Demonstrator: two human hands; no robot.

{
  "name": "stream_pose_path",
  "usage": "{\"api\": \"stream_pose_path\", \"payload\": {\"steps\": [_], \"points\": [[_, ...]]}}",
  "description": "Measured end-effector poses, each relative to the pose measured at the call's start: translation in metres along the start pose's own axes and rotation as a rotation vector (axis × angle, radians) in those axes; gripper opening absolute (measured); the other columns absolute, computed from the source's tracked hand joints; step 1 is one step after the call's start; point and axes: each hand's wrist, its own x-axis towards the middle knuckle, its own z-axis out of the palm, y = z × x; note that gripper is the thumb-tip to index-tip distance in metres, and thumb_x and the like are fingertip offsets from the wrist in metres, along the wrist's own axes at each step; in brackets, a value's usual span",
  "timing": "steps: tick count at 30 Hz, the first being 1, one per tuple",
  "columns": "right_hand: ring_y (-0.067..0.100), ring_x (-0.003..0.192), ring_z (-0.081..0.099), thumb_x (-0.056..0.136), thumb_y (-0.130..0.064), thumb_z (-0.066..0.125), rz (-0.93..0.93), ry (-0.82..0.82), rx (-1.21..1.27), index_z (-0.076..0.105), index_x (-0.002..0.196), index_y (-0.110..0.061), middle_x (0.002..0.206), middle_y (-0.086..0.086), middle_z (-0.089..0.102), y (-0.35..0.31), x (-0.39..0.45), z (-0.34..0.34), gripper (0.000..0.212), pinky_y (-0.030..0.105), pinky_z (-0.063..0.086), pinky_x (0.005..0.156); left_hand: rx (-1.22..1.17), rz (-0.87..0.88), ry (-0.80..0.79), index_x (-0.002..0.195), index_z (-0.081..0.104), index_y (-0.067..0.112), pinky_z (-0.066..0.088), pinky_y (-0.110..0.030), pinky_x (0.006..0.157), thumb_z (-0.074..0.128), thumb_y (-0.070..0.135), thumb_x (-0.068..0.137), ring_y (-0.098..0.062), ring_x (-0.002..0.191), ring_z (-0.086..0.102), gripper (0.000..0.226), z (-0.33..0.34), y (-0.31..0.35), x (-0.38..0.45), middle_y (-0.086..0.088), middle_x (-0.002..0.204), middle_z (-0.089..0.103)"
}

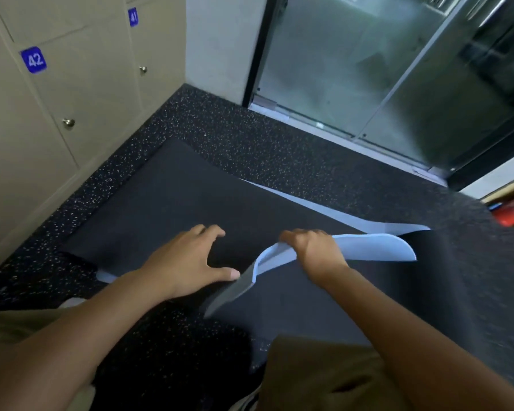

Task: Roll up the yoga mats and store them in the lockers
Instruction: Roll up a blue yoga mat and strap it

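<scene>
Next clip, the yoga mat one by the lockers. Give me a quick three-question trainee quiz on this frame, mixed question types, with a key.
1. True or false: the right hand grips the lifted near edge of the yoga mat.
2. Which colour shows on the mat's turned-up underside? A) red B) light blue C) green
3. Fill in: the left hand lies open and flat on the mat's ____ top side.

Key
1. True: its fingers curl over the raised edge.
2. B.
3. Dark (black). Lockers 41 and 42 stand closed to the left, and the mat is not yet rolled.
</scene>
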Motion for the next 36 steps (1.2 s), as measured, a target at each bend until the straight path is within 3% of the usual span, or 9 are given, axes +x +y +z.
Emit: {"api": "stream_pose_path", "payload": {"steps": [7, 12, 17, 21, 26, 28, 31, 34, 36], "points": [[0.034, 0.083, 0.067, 0.077, 0.003, 0.063, -0.164, 0.181, 0.019, 0.068, 0.113, -0.019, 0.093, 0.004, 0.069, -0.029, -0.012, 0.007, 0.042, 0.037, 0.044, 0.078, -0.107, 0.038, -0.088, 0.094, 0.068, 0.039, 0.058, -0.035, 0.081, 0.082, 0.075, 0.057, 0.002, 0.085, 0.064, 0.054, 0.005, 0.017, -0.008, 0.021, 0.093, 0.068], [0.033, 0.064, 0.064, 0.06, 0.009, 0.066, -0.158, 0.301, 0.022, 0.071, 0.096, -0.018, 0.075, 0.001, 0.067, -0.026, -0.007, 0.012, 0.045, 0.036, 0.047, 0.068, -0.274, -0.038, -0.08, 0.088, 0.075, 0.034, 0.056, -0.03, 0.084, 0.089, 0.054, 0.064, -0.001, 0.09, 0.067, 0.034, 0.003, 0.015, -0.007, 0.014, 0.092, 0.071], [0.03, 0.07, 0.065, 0.062, 0.002, 0.058, -0.173, 0.349, 0.101, 0.071, 0.098, -0.021, 0.078, -0.003, 0.068, -0.031, 0.002, 0.013, 0.045, 0.034, 0.044, 0.074, -0.321, -0.124, 0.033, 0.076, 0.078, 0.024, 0.06, -0.037, 0.077, 0.076, 0.022, 0.073, -0.011, 0.077, 0.072, 0.004, -0.003, 0.017, -0.007, 0.009, 0.072, 0.075], [0.03, 0.085, 0.066, 0.076, 0.002, 0.067, -0.15, 0.459, 0.152, 0.072, 0.107, -0.017, 0.094, 0.0, 0.071, -0.033, 0.01, 0.012, 0.037, 0.037, 0.049, 0.078, -0.388, -0.119, 0.093, 0.074, 0.079, 0.019, 0.062, -0.039, 0.073, 0.068, 0.009, 0.076, -0.016, 0.075, 0.073, 0.015, -0.011, 0.013, -0.005, 0.004, 0.07, 0.075], [0.024, 0.113, 0.057, 0.098, -0.025, 0.064, -0.065, 0.605, 0.335, 0.066, 0.124, -0.015, 0.122, 0.0, 0.065, -0.052, -0.004, -0.01, 0.028, 0.035, 0.047, 0.097, -0.779, -0.203, 0.115, 0.08, 0.08, 0.005, 0.062, -0.029, 0.061, 0.061, -0.006, 0.083, -0.016, 0.069, 0.075, 0.022, -0.022, 0.012, -0.002, -0.01, 0.073, 0.076], [0.016, 0.114, 0.055, 0.099, -0.047, 0.055, -0.063, 0.522, 0.486, 0.063, 0.125, -0.018, 0.124, -0.004, 0.063, -0.067, -0.021, -0.018, 0.04, 0.028, 0.044, 0.099, -0.891, -0.218, 0.124, 0.084, 0.079, 0.001, 0.058, -0.022, 0.058, 0.061, -0.008, 0.085, -0.009, 0.062, 0.071, 0.02, -0.027, 0.014, -0.002, -0.011, 0.073, 0.074], [0.001, 0.111, 0.057, 0.093, -0.068, 0.052, -0.027, 0.187, 0.737, 0.057, 0.13, -0.028, 0.124, -0.017, 0.059, -0.084, -0.045, -0.022, 0.055, 0.026, 0.049, 0.096, -1.06, -0.241, 0.153, 0.089, 0.077, 0.0, 0.059, -0.022, 0.059, 0.065, -0.006, 0.089, -0.017, 0.073, 0.075, 0.013, -0.034, 0.013, -0.003, -0.017, 0.083, 0.077], [0.001, 0.107, 0.06, 0.088, -0.065, 0.066, 0.011, -0.058, 0.855, 0.05, 0.137, -0.037, 0.12, -0.025, 0.058, -0.083, -0.054, -0.013, 0.059, 0.024, 0.052, 0.091, -1.193, -0.257, 0.198, 0.091, 0.074, -0.002, 0.062, -0.026, 0.063, 0.066, -0.006, 0.091, -0.021, 0.077, 0.077, 0.009, -0.04, 0.01, -0.003, -0.015, 0.085, 0.078], [0.004, 0.098, 0.064, 0.084, -0.061, 0.074, 0.029, -0.074, 0.902, 0.054, 0.129, -0.04, 0.117, -0.02, 0.062, -0.079, -0.054, -0.007, 0.054, 0.026, 0.056, 0.085, -1.293, -0.269, 0.233, 0.094, 0.071, -0.006, 0.064, -0.029, 0.068, 0.066, -0.007, 0.092, -0.023, 0.078, 0.078, 0.006, -0.044, 0.007, -0.001, -0.016, 0.087, 0.078]]}}
